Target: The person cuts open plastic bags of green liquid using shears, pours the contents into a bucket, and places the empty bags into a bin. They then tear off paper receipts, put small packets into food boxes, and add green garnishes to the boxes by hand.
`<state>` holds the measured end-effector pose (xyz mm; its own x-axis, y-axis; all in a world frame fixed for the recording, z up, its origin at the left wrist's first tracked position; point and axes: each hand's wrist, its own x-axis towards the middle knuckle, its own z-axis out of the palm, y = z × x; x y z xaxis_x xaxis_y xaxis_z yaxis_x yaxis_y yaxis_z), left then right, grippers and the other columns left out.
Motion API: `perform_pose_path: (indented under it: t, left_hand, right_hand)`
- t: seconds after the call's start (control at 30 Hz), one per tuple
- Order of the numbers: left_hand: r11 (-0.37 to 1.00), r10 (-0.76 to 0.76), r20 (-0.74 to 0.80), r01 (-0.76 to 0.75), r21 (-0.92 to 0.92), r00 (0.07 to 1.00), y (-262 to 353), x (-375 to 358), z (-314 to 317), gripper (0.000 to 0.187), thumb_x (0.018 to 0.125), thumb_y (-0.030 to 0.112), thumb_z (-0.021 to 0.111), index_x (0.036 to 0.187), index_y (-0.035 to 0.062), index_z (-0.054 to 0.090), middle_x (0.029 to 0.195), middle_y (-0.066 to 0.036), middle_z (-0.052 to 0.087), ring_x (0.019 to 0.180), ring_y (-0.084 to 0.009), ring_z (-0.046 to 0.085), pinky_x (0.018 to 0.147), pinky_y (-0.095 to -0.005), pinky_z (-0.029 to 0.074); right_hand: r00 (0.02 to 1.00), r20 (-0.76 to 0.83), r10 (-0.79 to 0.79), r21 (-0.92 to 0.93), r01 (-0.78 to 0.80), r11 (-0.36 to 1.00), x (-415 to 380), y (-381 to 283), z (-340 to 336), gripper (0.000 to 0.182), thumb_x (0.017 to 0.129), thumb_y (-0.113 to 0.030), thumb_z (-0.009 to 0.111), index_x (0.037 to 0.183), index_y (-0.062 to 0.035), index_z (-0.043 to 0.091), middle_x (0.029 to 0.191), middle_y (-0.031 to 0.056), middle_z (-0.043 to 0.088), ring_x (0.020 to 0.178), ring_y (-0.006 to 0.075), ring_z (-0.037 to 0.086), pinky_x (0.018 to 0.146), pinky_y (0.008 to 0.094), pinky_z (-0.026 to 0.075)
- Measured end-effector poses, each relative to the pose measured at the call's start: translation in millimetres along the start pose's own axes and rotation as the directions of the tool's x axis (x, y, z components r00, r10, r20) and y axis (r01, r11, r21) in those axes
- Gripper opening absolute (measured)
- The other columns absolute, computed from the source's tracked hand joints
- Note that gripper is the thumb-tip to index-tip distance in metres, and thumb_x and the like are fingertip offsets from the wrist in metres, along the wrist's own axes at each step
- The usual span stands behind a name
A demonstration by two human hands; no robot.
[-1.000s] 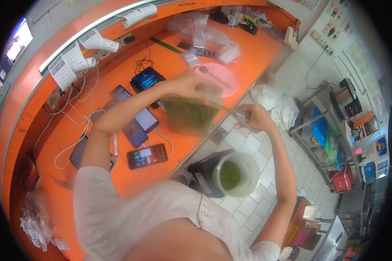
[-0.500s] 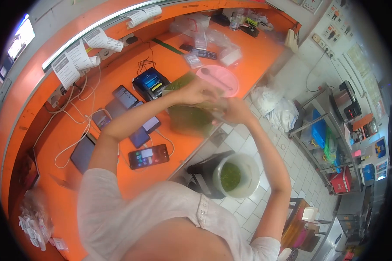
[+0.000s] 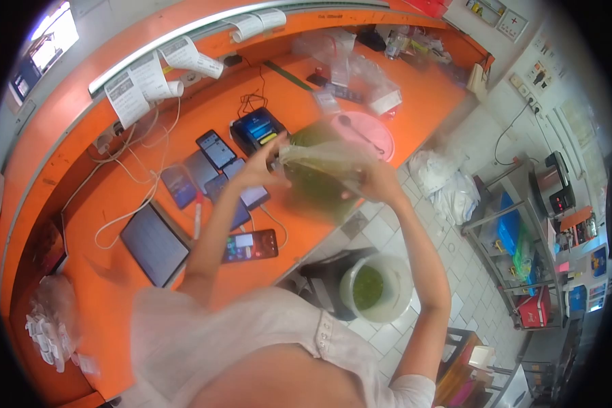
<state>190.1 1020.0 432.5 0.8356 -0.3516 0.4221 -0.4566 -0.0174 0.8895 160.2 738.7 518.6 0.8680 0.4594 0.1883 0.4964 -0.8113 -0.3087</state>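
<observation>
A clear plastic bag (image 3: 326, 155) with green contents stretches between my hands, over the front edge of the orange counter. My left hand (image 3: 264, 166) is closed at the bag's left edge, thumb and fingers curled around it. At the opposite side, my right hand (image 3: 379, 180) grips the bag's gathered film; its fingertips are partly hidden. Behind the bag lies a pink lid or plate (image 3: 382, 139) with a dark spoon (image 3: 353, 124) on it. On the floor below stands a whitish bucket (image 3: 400, 289) holding green stuff (image 3: 368, 287).
Several phones, among them a lit one (image 3: 260, 245), lie left of the bag near a tablet (image 3: 155, 243) and a card terminal (image 3: 257, 128). White cables (image 3: 126, 231) trail across the counter (image 3: 115, 326). A metal rack (image 3: 496, 224) stands at the right beside white bags (image 3: 449, 190).
My left hand has moved from the bag's top to its left edge, and the bag's film is now spread wider between the hands. The view has shifted slightly.
</observation>
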Motion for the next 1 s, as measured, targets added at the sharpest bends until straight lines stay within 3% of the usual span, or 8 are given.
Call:
perform_pose_path:
  t: [0.03, 0.1, 0.2, 0.27, 0.5, 0.67, 0.77, 1.0]
  left_hand:
    - [0.976, -0.11, -0.099, 0.088, -0.2, 0.989, -11, -13, 15, 0.063, 0.066, 0.01, 0.072, 0.121, 0.001, 0.043, 0.117, -0.009, 0.049, 0.11, -0.0189, 0.045, 0.091, -0.0298, 0.036]
    - [0.935, -0.248, -0.118, 0.206, -0.29, 0.962, -4, -20, 40, 0.044, 0.075, 0.011, 0.066, 0.114, 0.0008, 0.049, 0.11, -0.005, 0.053, 0.101, -0.0134, 0.048, 0.088, -0.0271, 0.037]
    - [0.866, -0.297, -0.16, 0.195, -0.461, 0.941, -15, -16, 59, 0.032, 0.082, 0.012, 0.059, 0.11, 0.0001, 0.051, 0.108, -0.003, 0.055, 0.1, -0.0098, 0.047, 0.086, -0.0252, 0.037]
    - [0.858, -0.316, -0.173, 0.203, -0.472, 0.933, -17, -13, 70, 0.03, 0.082, 0.013, 0.059, 0.108, 0.0, 0.052, 0.105, -0.003, 0.056, 0.098, -0.0096, 0.048, 0.085, -0.0248, 0.037]
    - [0.856, -0.289, -0.226, 0.144, -0.497, 0.93, -14, -9, 72, 0.025, 0.082, 0.019, 0.06, 0.1, 0.0027, 0.058, 0.094, 0.0, 0.058, 0.085, -0.0068, 0.051, 0.075, -0.0213, 0.039]
    - [0.841, -0.339, -0.13, 0.238, -0.486, 0.932, -15, -4, 68, 0.028, 0.082, 0.022, 0.06, 0.102, 0.0027, 0.057, 0.096, -0.001, 0.058, 0.087, -0.0083, 0.051, 0.078, -0.0227, 0.038]
    - [0.854, -0.329, -0.107, 0.247, -0.457, 0.938, -13, 1, 70, 0.029, 0.082, 0.022, 0.059, 0.103, 0.0027, 0.057, 0.098, -0.002, 0.058, 0.089, -0.0094, 0.05, 0.081, -0.024, 0.038]
    - [0.801, -0.364, -0.043, 0.29, -0.523, 0.93, -20, 7, 65, 0.027, 0.083, 0.025, 0.057, 0.1, 0.0035, 0.055, 0.096, -0.002, 0.058, 0.092, -0.0092, 0.051, 0.081, -0.0248, 0.039]
  right_hand:
    - [0.999, -0.048, 0.001, 0.03, 0.0, 1.0, 0, 1, 1, 0.031, 0.066, -0.033, 0.067, 0.093, -0.0192, 0.063, 0.067, 0.0053, 0.062, 0.063, 0.023, 0.059, 0.057, 0.0341, 0.045]
    - [0.999, 0.009, 0.042, 0.008, -0.043, 0.999, 4, -1, 1, 0.03, 0.066, -0.033, 0.066, 0.091, -0.0185, 0.063, 0.065, 0.0054, 0.06, 0.06, 0.0231, 0.058, 0.055, 0.0345, 0.044]
    - [0.999, -0.011, -0.03, 0.013, 0.03, 0.999, 9, -18, -11, 0.036, 0.062, -0.035, 0.07, 0.093, -0.0193, 0.063, 0.068, 0.0055, 0.06, 0.064, 0.023, 0.058, 0.057, 0.0348, 0.044]
    - [0.989, 0.146, 0.004, -0.012, -0.002, 1.0, 16, -33, -20, 0.069, 0.042, -0.044, 0.079, 0.103, -0.0211, 0.057, 0.095, 0.0056, 0.058, 0.087, 0.0287, 0.055, 0.068, 0.0389, 0.045]
    - [0.982, 0.094, -0.161, -0.078, 0.168, 0.983, 39, -16, -6, 0.059, 0.04, -0.045, 0.08, 0.091, -0.0185, 0.063, 0.093, 0.0048, 0.059, 0.087, 0.0271, 0.056, 0.068, 0.0382, 0.045]
    - [0.943, 0.319, 0.098, -0.082, -0.075, 0.994, 46, -13, -19, 0.069, 0.039, -0.053, 0.078, 0.091, -0.0104, 0.063, 0.081, 0.0113, 0.062, 0.08, 0.0278, 0.06, 0.066, 0.0372, 0.047]
    - [0.96, 0.278, 0.025, -0.047, -0.012, 0.999, 47, -10, -8, 0.054, 0.051, -0.047, 0.077, 0.093, -0.0139, 0.064, 0.085, 0.0108, 0.062, 0.085, 0.0257, 0.058, 0.074, 0.0359, 0.044]
    - [0.955, 0.291, 0.047, 0.017, -0.054, 0.998, 73, 12, 12, 0.053, 0.051, -0.048, 0.077, 0.088, -0.0118, 0.066, 0.082, 0.0116, 0.062, 0.078, 0.025, 0.059, 0.069, 0.0345, 0.044]
